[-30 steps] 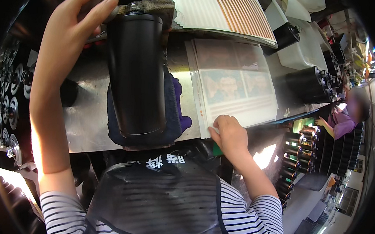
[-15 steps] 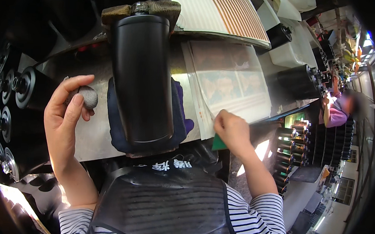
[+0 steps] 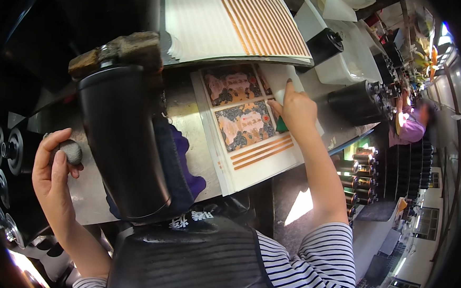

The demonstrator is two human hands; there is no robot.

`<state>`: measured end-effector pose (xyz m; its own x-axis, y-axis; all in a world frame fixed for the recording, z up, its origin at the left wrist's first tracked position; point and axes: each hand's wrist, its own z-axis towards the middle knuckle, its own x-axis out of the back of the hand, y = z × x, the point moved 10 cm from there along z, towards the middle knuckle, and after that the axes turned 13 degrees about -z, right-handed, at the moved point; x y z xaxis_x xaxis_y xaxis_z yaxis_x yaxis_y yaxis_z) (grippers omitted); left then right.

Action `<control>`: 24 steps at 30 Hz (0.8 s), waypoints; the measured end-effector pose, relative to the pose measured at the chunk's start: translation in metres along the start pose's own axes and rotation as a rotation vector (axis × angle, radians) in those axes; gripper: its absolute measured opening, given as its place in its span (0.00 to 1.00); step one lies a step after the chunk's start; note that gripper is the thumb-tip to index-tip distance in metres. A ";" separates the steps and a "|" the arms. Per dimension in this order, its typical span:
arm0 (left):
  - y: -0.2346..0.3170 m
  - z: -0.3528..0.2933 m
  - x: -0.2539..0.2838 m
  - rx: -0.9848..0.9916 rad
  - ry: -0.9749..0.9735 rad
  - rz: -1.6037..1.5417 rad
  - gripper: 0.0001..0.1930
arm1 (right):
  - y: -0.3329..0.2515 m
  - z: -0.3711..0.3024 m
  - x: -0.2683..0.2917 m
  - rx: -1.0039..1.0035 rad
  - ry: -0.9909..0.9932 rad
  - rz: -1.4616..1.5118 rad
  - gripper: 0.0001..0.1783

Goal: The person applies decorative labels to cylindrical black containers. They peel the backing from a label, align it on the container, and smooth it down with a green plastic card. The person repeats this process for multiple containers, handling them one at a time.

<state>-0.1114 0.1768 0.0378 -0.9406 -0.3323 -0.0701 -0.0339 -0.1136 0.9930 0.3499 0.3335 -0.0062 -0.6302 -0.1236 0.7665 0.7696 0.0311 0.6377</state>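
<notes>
"Black tumbler (image 3: 125, 137) on the dark pad (image 3: 171, 174), neck at the wood (image 3: 136, 51). What's hidden?"

"Its underside, and part of the neck, where the wood's shadow swallows it. The striped stack (image 3: 238, 23) beyond runs out of view at the top."

"And the right hand (image 3: 298, 108)?"

"Over the far right part of the print (image 3: 245, 121). Index finger and thumb are stretched out, and the other fingers curl round a green piece (image 3: 281, 125) (only a corner of it shows, so I can't tell its full shape). The hand covers some of the pattern."

"Left hand?"

"Thumb and fingers close round a grey ball (image 3: 71, 151), just left of the tumbler. The fingers hide its left part. The row of lids (image 3: 0, 151) behind sinks into the dark rim."

"Edges?"

"The print's near corner lies at the table's (image 3: 87, 198) near edge. The tumbler's near end almost meets the apron (image 3: 181, 257)."

"Open room?"

"3 bits of bare metal: 1 between left hand and tumbler, 1 narrow strip between pad and print, 1 right of the print, before the other tumbler (image 3: 352, 103). Far right, a person (image 3: 412, 128) is small and blurred."
</notes>
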 end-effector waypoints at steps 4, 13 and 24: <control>0.006 0.002 0.003 -0.052 0.038 0.039 0.13 | 0.106 -0.002 0.009 -0.161 0.122 0.270 0.20; 0.008 0.017 -0.007 -0.032 0.127 0.170 0.13 | 0.172 0.055 0.042 0.132 -0.286 1.438 0.12; -0.012 -0.005 -0.052 0.183 -0.138 -0.048 0.54 | 0.104 0.062 -0.064 -0.011 -0.190 1.091 0.16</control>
<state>-0.0603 0.1903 0.0294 -0.9732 -0.1983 -0.1162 -0.1285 0.0501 0.9904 0.4638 0.4062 0.0153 0.3820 0.1188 0.9165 0.9218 0.0219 -0.3871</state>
